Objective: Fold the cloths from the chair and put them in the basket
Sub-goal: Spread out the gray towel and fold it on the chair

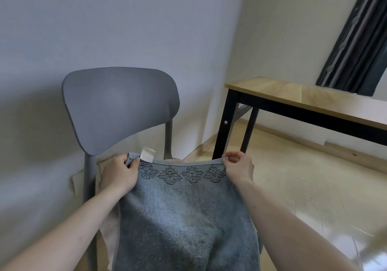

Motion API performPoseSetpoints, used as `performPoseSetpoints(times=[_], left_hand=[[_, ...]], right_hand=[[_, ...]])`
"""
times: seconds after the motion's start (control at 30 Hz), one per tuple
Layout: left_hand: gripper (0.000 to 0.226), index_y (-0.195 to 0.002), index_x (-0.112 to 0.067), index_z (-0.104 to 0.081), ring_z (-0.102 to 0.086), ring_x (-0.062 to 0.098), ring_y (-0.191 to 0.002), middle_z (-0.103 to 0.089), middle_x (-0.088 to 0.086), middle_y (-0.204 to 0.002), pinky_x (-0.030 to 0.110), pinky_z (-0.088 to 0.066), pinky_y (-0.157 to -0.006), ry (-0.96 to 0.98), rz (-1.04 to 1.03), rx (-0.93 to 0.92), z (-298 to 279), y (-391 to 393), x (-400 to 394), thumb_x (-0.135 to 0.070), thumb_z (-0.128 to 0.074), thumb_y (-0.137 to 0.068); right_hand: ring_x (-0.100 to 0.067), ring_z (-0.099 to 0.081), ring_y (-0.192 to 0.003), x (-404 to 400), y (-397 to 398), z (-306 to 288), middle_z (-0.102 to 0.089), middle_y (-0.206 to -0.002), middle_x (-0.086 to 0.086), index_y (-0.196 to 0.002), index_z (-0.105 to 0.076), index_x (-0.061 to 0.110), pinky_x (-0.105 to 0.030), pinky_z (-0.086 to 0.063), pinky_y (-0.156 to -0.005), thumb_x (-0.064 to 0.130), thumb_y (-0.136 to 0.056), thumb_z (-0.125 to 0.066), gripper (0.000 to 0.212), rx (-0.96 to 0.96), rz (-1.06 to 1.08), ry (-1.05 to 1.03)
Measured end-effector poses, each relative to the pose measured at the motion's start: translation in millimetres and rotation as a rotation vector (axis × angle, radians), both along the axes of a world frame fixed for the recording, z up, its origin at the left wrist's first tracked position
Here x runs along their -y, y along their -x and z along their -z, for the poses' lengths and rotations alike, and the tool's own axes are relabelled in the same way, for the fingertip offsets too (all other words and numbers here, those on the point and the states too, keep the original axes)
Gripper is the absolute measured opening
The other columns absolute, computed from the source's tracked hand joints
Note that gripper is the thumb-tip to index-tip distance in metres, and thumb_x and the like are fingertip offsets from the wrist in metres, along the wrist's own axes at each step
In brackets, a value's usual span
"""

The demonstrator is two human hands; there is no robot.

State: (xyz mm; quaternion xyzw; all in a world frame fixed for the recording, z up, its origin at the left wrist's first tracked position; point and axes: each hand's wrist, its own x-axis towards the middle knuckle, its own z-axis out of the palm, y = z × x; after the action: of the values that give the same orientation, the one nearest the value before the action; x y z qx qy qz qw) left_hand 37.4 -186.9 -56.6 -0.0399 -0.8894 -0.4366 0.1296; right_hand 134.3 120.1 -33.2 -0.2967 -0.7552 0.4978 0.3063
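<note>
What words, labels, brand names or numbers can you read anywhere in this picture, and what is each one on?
No text can be read anywhere in this view.
White tag on the top edge of the blue towel, beside the left hand: looks blank from here; any print is too blurred to tell.
Towel border: a row of diamond cut-out patterns, not letters.
Grey chair, wooden table, wall and floor: no writing shows.

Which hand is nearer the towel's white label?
Left. The left hand grips the towel corner right beside the white label; the right hand pinches the opposite corner.
</note>
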Motion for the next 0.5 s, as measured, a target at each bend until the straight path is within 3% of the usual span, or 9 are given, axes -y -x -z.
performPoseSetpoints(times=[0.13,0.27,0.37,0.5], left_hand=[[0.033,-0.074,-0.018,-0.057,-0.06,0.027,-0.068,-0.063,0.003,-0.067,0.035,-0.042,-0.056,0.011,0.008,-0.021,14,6,-8,-0.038,-0.057,-0.101],[0.022,-0.103,-0.026,-0.071,-0.066,0.026,-0.085,-0.073,-0.001,-0.091,0.038,-0.054,-0.074,0.056,0.089,0.07,36,10,-13,-0.039,-0.053,-0.102],[0.022,-0.109,-0.029,-0.073,-0.066,0.027,-0.095,-0.074,-0.002,-0.101,0.035,-0.051,-0.076,0.069,0.103,0.102,45,14,-14,-0.037,-0.053,-0.102],[0.026,-0.113,-0.022,-0.068,-0.064,0.031,-0.104,-0.072,0.002,-0.109,0.039,-0.05,-0.085,-0.081,0.086,0.067,37,20,-16,-0.034,-0.046,-0.106]], right_hand=[[-0.013,-0.067,-0.092,-3,4,13,-0.074,-0.099,0.002,-0.105,-0.074,0.015,-0.023,-0.051,-0.082,0.011,-0.094,-0.075,0.012,0.027,0.014,-0.04],[-0.017,-0.068,-0.099,-4,5,31,-0.074,-0.104,0.0,-0.105,-0.073,0.016,-0.012,-0.041,-0.066,0.012,-0.094,-0.075,0.012,0.131,0.008,-0.089],[-0.017,-0.068,-0.098,-1,6,39,-0.075,-0.106,-0.002,-0.108,-0.073,0.014,-0.018,-0.043,-0.073,0.012,-0.095,-0.073,0.014,0.204,-0.012,-0.13],[-0.017,-0.067,-0.099,0,8,30,-0.073,-0.104,0.0,-0.104,-0.072,0.017,-0.02,-0.045,-0.077,0.014,-0.096,-0.072,0.008,0.126,-0.007,-0.146]])
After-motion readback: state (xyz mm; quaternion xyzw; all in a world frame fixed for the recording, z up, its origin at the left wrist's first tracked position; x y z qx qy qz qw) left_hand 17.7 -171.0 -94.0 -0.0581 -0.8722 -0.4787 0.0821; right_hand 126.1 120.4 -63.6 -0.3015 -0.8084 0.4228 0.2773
